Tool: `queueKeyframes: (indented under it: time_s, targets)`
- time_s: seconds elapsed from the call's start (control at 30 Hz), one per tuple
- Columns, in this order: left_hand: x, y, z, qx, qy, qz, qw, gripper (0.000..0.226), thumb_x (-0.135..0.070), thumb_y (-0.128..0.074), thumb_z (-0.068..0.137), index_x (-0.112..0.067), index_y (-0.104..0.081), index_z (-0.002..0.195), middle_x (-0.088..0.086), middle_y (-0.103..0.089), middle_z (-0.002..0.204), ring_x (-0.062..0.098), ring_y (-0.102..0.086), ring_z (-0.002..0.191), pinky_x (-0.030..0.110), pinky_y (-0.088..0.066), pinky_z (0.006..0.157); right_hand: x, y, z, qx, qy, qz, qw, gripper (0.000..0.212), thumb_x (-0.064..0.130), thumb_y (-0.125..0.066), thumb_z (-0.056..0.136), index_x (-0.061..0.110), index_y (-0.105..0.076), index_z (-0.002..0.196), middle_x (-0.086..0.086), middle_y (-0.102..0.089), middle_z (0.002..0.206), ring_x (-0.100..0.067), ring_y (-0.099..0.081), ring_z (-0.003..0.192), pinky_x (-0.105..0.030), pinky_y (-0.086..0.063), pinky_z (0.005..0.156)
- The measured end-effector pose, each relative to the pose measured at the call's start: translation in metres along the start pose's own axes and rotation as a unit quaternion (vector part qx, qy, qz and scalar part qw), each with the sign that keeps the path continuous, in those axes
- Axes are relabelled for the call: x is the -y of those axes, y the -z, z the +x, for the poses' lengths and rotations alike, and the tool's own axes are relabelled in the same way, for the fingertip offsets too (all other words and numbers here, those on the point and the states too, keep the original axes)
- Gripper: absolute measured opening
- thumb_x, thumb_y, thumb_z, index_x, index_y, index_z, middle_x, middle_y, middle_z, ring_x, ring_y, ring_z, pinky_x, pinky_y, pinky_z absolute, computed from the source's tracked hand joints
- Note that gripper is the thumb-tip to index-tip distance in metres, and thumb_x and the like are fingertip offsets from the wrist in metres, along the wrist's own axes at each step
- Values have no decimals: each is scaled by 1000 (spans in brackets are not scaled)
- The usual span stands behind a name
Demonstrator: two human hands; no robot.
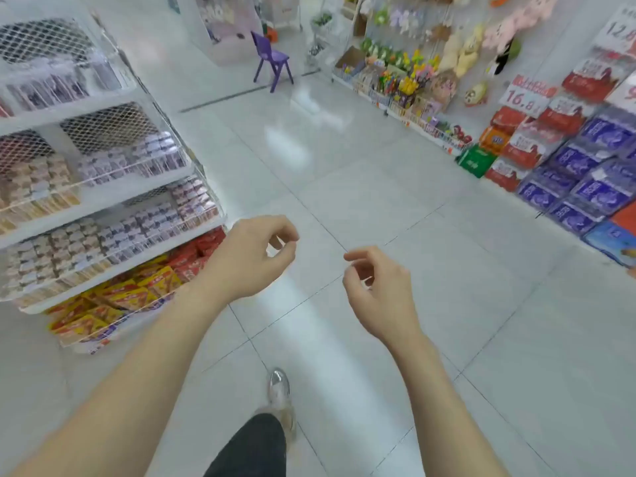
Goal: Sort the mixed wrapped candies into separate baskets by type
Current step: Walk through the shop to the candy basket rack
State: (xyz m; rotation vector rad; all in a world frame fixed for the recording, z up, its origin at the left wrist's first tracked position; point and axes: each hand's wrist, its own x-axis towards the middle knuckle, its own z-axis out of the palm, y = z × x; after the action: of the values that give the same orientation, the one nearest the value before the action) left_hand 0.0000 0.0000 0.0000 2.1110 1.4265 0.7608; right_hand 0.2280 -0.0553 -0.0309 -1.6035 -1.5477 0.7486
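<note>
Left hand (254, 256) beside shelf (113, 197), right hand (378, 290) apart

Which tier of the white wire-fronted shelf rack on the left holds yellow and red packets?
The bottom tier, just above the floor: its packets are bright yellow and red, while the tiers above carry pale brown and purplish boxes.
</note>
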Motion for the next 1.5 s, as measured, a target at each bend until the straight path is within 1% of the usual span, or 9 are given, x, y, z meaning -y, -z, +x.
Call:
queueKeyframes:
  time_s: [0.07, 0.2, 0.27, 0.43, 0.7, 0.93, 1.17, 1.33, 1.5]
  targets:
    - [23, -10, 38, 14, 7, 15, 1000, 10, -26, -64, 92, -34, -66, 97, -19, -68, 94, 0, -65, 91, 23, -52, 73, -17, -9, 39, 14, -16, -31, 999, 19, 18, -59, 93, 26, -69, 107, 15, -69, 89, -3, -65, 88, -14, -46, 72]
    - [74, -27, 127, 60, 30, 8, 998, 12, -31, -63, 92, -36, -65, 102, -19, -67, 101, 2, -65, 94, 30, -55, 79, -46, -33, 135, 37, -50, -69, 996, 20, 29, -56, 90, 30, -67, 107, 17, -68, 92, -6, -66, 88, -33, -57, 77]
    - [94, -27, 175, 79, 41, 8, 996, 13, -36, -61, 92, -36, -64, 104, -20, -66, 103, 1, -64, 94, 32, -55, 80, -50, -40, 188, 54, -64, -81, 993, 23, 34, -54, 88, 33, -66, 108, 16, -68, 92, -6, -66, 90, -37, -58, 79]
    - [133, -24, 312, 82, 64, 4, 995, 15, -42, -56, 90, -38, -64, 102, -22, -66, 101, -1, -64, 93, 36, -57, 77, -52, -38, 324, 99, -58, -100, 988, 24, 33, -56, 94, 35, -63, 116, 14, -66, 96, -5, -63, 95, -36, -55, 85]
    - [168, -48, 545, 125, 45, 50, 990, 19, -44, -56, 91, -38, -63, 107, -21, -64, 102, 2, -65, 88, 37, -56, 82, -102, -29, 548, 49, -81, -114, 989, 23, 34, -55, 92, 33, -64, 113, 13, -66, 94, -5, -63, 88, -36, -56, 82]
    - [215, -65, 733, 178, 90, 47, 979, 20, -45, -59, 92, -42, -61, 111, -20, -64, 104, 0, -65, 91, 38, -58, 81, -148, -8, 763, 107, -72, -114, 985, 26, 35, -53, 92, 31, -64, 115, 13, -66, 98, -9, -64, 90, -38, -57, 80]
    - [268, -54, 896, 101, 158, 17, 982, 16, -39, -58, 95, -39, -63, 110, -22, -65, 102, -1, -65, 89, 35, -57, 81, -153, -21, 984, 176, -47, -103, 978, 22, 32, -55, 94, 32, -65, 113, 15, -66, 97, -5, -65, 89, -37, -58, 80]
    - [345, -48, 1003, 51, 198, 20, 979, 18, -42, -53, 92, -41, -62, 107, -26, -65, 100, -4, -65, 88, 37, -58, 77, -147, -77, 1131, 204, -10, -99, 974, 22, 30, -56, 94, 32, -66, 114, 16, -66, 95, -5, -66, 89, -35, -58, 79]
    - [428, -11, 1152, 30, 209, 29, 977, 23, -46, -49, 89, -39, -63, 105, -23, -67, 99, 0, -67, 86, 38, -58, 79, -133, -132, 1283, 199, -12, -100, 975, 21, 27, -57, 94, 30, -67, 112, 14, -67, 93, -5, -67, 86, -31, -57, 75]
